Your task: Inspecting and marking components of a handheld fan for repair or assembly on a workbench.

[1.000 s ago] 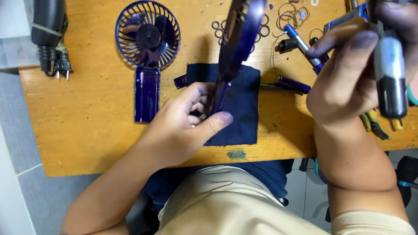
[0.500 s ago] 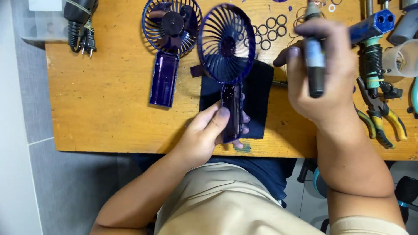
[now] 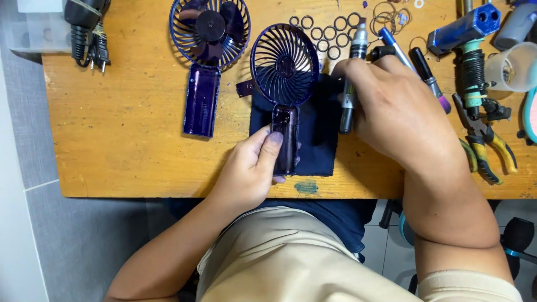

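Observation:
My left hand (image 3: 251,168) grips the handle of a dark blue fan cover (image 3: 284,95), a round grille with a handle shell, lying flat on a dark blue cloth (image 3: 319,140). My right hand (image 3: 397,112) holds a black and silver electric screwdriver (image 3: 351,78), tip down, just right of the cover's handle over the cloth. The other half of the fan (image 3: 208,56), with blades and an open handle, lies to the left on the wooden table (image 3: 123,134).
Several rubber rings (image 3: 327,33) lie behind the cover. Pens (image 3: 417,61), a blue tool (image 3: 467,28), yellow-handled pliers (image 3: 486,145) and a clear cup (image 3: 512,67) crowd the right side. A black plug and cable (image 3: 86,31) sit at the far left.
The fan cover has come down from upright to flat on the cloth. My right hand has lowered the screwdriver from the air to beside the handle.

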